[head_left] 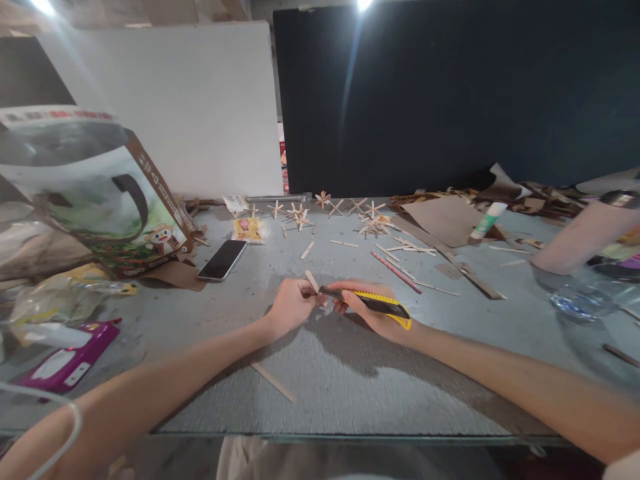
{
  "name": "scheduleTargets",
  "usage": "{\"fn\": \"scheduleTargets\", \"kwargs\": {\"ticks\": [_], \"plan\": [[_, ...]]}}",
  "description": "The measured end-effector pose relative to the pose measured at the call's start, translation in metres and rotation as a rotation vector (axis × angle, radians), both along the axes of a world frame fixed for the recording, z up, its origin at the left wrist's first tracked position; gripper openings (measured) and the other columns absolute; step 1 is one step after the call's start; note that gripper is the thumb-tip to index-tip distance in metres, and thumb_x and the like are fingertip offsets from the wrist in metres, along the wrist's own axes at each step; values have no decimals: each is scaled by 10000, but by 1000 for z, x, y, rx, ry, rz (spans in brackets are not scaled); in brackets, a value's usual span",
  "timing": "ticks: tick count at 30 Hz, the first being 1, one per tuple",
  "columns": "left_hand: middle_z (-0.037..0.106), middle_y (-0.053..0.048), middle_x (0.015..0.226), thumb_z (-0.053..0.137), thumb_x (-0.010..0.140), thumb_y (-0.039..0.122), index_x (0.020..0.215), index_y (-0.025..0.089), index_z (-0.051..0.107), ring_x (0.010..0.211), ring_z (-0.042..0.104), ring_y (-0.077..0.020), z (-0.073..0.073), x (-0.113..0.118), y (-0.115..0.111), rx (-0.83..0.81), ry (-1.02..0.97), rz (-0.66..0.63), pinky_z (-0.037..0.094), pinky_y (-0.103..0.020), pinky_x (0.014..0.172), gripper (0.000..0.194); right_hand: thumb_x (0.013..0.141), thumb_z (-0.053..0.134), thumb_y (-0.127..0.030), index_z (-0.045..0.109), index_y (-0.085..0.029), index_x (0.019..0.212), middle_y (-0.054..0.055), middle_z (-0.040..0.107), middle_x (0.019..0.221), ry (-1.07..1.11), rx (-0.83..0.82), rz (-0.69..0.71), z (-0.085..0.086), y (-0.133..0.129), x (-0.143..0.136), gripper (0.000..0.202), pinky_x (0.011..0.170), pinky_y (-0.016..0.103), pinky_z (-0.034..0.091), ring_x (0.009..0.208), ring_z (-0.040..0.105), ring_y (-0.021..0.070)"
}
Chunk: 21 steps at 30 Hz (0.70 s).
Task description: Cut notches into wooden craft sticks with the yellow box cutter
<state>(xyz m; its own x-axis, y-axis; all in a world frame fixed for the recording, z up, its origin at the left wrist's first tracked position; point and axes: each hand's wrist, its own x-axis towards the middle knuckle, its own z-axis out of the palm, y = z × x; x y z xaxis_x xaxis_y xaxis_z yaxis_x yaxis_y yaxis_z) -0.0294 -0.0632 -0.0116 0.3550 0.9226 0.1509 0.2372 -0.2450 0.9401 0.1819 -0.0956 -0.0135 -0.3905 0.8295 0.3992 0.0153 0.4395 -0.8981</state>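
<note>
Near the middle of the grey table (225,393), my left hand (294,304) is closed on a flat wooden stick (311,280), whose upper end sticks up past the fingers. My right hand (373,310) is wrapped round a yellow and black utility knife (383,303). The knife's front end meets the stick beside my left fingertips; the blade itself is too small to make out. Another wooden stick (273,381) lies on the table below my left hand.
Behind my hands lie crossed stick pieces (299,217), loose sticks and a striped pencil-like rod (397,273). A phone (223,260), large bag (107,200) and purple device (73,357) are left; a glue stick (489,221) and pink bottle (583,237) are right.
</note>
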Motion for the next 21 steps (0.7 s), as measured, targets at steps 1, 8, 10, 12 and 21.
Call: {"fn": "scheduleTargets", "kwargs": {"ticks": [1,8,10,12,21], "plan": [[758,-86,750,701,775,279,761,125,795,693,666,-169,0,0,0,2,-2,-4,497,-264,674,180,1031,583,-480,761,-226,1177,58,774,916,2,-1,6,-1,1,0,342,747,293,621,801,746,171],[747,-80,732,703,773,240,759,120,787,690,667,-167,-3,-1,1,-12,-24,-11,499,-258,675,147,1029,599,-479,759,-242,1214,54,781,914,-4,-36,23,-8,7,5,341,774,300,615,823,749,173],[743,-78,722,708,764,240,741,123,780,673,654,-161,-3,-1,2,-11,-19,1,490,-255,660,139,1028,598,-486,760,-239,1207,58,782,915,6,-47,29,-7,7,5,346,778,308,619,824,749,176],[741,-80,719,706,760,242,734,122,775,662,642,-156,-3,-1,2,-12,-19,-3,482,-254,652,141,1029,593,-493,762,-232,1197,62,783,909,10,-49,34,-5,7,4,353,778,314,623,822,750,178],[735,-80,716,703,737,280,717,133,761,650,624,-152,-2,0,2,-12,-30,-26,466,-260,644,159,1017,605,-496,763,-214,1177,68,791,916,33,-50,49,-1,5,2,361,784,329,645,814,760,182]]}}
